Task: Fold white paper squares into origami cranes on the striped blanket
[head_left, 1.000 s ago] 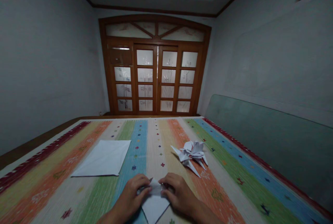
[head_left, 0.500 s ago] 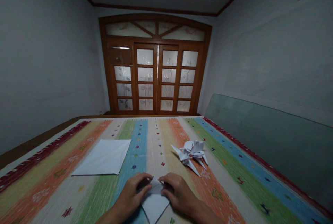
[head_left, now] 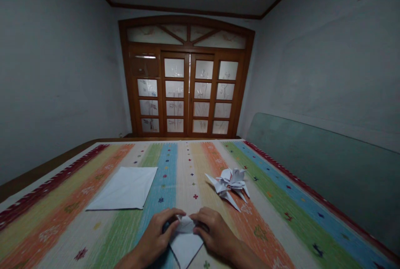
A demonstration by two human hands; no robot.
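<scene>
Between my hands lies a folded piece of white paper (head_left: 186,248), its lower part narrowing to a point toward me. My left hand (head_left: 161,229) pinches its upper left edge between thumb and fingers. On the other side my right hand (head_left: 214,229) grips the upper right edge the same way. The top flap of the paper is bent up between the fingertips, which partly cover it. Farther off to the right sit folded white paper cranes (head_left: 230,183), bunched together. To the left lies a flat stack of white paper sheets (head_left: 126,188).
A striped, colourful cloth (head_left: 193,169) covers the table. Beyond its far edge stand wooden doors with glass panes (head_left: 189,94). A pale green panel (head_left: 312,156) leans along the right wall.
The top flap of the folded paper has bent over toward me, and its upper tip sits lower. My left fingertips have shifted slightly right. The other papers have not moved.
</scene>
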